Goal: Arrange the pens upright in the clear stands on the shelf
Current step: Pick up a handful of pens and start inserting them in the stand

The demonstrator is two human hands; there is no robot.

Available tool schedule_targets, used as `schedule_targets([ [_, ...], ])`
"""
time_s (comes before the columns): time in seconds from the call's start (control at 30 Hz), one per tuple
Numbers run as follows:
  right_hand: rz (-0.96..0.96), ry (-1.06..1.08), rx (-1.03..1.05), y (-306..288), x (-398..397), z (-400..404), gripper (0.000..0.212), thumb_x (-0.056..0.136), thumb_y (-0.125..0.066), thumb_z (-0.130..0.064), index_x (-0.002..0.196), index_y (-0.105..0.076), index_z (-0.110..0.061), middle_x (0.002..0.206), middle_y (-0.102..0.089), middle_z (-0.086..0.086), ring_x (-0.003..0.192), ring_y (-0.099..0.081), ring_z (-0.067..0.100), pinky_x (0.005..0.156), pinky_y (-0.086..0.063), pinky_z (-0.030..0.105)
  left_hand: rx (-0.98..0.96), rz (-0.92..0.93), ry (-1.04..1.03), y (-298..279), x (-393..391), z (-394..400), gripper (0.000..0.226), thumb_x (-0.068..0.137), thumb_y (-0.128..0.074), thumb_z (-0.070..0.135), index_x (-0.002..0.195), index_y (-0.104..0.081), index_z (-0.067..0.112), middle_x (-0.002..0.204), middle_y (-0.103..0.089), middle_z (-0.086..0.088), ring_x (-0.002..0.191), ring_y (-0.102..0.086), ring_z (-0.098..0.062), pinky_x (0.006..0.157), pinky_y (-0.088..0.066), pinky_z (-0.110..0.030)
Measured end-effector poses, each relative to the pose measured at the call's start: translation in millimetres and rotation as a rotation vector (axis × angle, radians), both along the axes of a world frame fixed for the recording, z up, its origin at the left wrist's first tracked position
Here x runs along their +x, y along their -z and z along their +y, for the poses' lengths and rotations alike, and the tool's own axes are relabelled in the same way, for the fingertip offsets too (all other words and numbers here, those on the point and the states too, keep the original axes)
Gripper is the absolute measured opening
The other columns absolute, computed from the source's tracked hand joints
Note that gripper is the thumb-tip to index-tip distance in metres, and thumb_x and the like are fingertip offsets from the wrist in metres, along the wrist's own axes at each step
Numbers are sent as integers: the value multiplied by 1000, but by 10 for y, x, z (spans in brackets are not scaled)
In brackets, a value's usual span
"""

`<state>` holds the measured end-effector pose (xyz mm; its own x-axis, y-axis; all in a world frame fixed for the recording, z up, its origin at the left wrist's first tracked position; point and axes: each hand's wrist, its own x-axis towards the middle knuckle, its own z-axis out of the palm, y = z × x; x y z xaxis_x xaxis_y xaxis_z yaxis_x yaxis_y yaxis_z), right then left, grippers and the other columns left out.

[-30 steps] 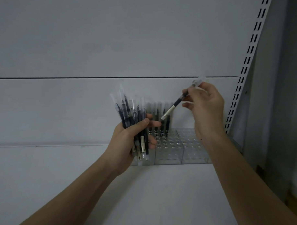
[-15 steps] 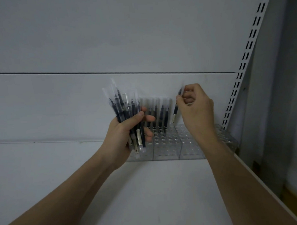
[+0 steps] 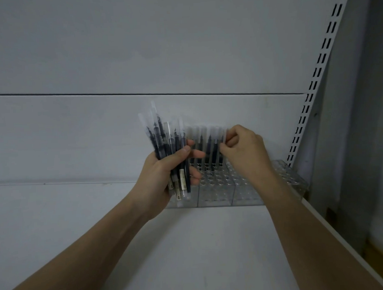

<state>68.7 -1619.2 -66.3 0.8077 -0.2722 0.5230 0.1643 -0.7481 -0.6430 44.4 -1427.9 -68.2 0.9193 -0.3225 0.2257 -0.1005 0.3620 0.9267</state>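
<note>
Row of clear acrylic pen stands with round holes (image 3: 216, 188) sits at the back of the white shelf (image 3: 189, 242), against the white back panel (image 3: 140, 60). At least three blocks visible side by side, a further one (image 3: 290, 176) at the right end, near the slotted upright rail (image 3: 310, 93).

Contents: a single row of black pens with frosted clear caps (image 3: 204, 144) stands upright in the back holes of the middle stand, caps up, close together. Exact count unclear, roughly six or seven. Front rows of holes in that stand and the stand to its right show empty. Leftmost stand mostly hidden behind the left hand.

Left hand (image 3: 163, 178): fingers and thumb curled round a loose bundle of the same black pens (image 3: 171, 152), caps up, fanned slightly, held in front of the left stand.

Right hand (image 3: 245, 151): fingers curled, thumb and fingertips pinching the rightmost upright pen (image 3: 221, 148) near its cap end. That pen is vertical, at the right end of the standing row; its lower end is hidden by the hand, can't tell whether it is seated.

Room: the shelf front is bare and wide. Shelf's right edge (image 3: 341, 243) runs diagonally just beside the right forearm.
</note>
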Motion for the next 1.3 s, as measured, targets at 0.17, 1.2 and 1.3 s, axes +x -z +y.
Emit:
schedule_targets([
  [0.17, 37, -12, -14, -30, -29, 3, 11, 90, -68, -17, 94, -58, -18, 78, -62, -5, 72, -59, 9, 60, -45, 21, 17, 0, 20, -9, -24, -16, 20, 97, -54, 11, 115, -60, 6, 96, -75, -9, 56, -63, -19, 54, -55, -28],
  [1.2, 3, -492, 727, -186, -178, 296, 17, 93, -68, -26, 98, -73, -10, 81, -67, 8, 66, -59, 15, 60, -49, 30, 115, -40, 94, 23, -35, -29, 15, 97, -56, 11, 110, -59, 5, 98, -74, -15, 59, -67, -24, 53, -56, -31],
  [1.3, 30, -518, 785, -194, -173, 267, 21, 93, -68, -26, 103, -71, -8, 82, -68, 2, 67, -61, 13, 60, -50, 28, 138, -61, 73, 38, -23, -25, 14, 97, -57, 9, 110, -58, 5, 99, -75, -14, 59, -67, -25, 50, -53, -30],
])
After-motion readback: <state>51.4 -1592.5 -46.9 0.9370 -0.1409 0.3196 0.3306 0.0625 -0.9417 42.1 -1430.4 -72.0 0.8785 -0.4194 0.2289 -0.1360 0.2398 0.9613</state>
